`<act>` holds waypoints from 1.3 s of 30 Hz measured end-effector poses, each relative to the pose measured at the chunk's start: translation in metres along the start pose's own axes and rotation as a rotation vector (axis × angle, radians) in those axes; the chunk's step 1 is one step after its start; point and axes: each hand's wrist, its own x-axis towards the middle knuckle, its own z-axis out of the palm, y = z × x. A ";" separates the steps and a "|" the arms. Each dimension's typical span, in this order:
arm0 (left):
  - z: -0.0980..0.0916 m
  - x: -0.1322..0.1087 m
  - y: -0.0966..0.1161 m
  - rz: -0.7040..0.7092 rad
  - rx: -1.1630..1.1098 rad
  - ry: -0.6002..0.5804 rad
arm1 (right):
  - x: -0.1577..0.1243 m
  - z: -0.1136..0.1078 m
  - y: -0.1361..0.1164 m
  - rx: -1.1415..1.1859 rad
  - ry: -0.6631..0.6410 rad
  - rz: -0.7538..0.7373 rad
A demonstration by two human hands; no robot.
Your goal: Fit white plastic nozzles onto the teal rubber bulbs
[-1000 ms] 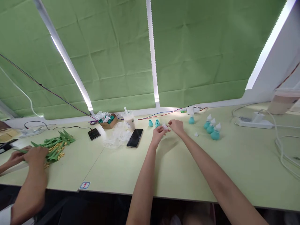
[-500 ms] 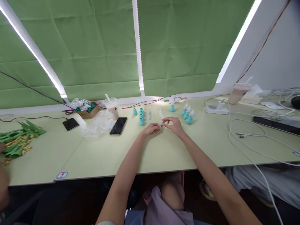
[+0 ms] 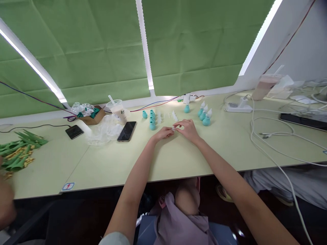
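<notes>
Between the fingertips of both hands is a small translucent white plastic piece [image 3: 173,128], partly hidden. My left hand [image 3: 164,133] is closed around it from the left, while my right hand [image 3: 187,130] pinches it from the right with thumb and forefinger. Just beyond the hands lie rows of small white nozzle-like tips [image 3: 174,116]. To their left stand several open turquoise bulbs [image 3: 152,126] in a column, plus a single turquoise bulb [image 3: 144,114]. On the right, several turquoise bulbs with white tips on top [image 3: 206,120] stand upright, and another capped one [image 3: 186,108] stands farther back.
A black phone [image 3: 127,131], crumpled clear plastic [image 3: 104,131], a drink cup [image 3: 118,111] and a cardboard box [image 3: 93,117] are left of the work. Green cone-shaped parts [image 3: 17,160] lie far left beside another person's arm [image 3: 6,200]. A power strip [image 3: 238,107] and white cables are right.
The camera view has shifted slightly. Both hands stay together at the small white piece, with only a slight change in the right fingers.
</notes>
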 end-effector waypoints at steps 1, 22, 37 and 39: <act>0.000 0.001 0.000 -0.003 0.012 0.006 | 0.000 0.000 0.000 -0.001 0.003 0.002; 0.000 0.005 -0.004 0.018 0.127 0.015 | 0.000 -0.001 0.003 0.020 -0.003 -0.018; 0.001 0.010 -0.009 0.066 0.043 0.057 | 0.002 -0.002 0.005 0.087 0.058 0.003; 0.001 0.010 -0.010 0.062 0.037 0.069 | 0.003 -0.003 0.003 0.141 0.039 0.009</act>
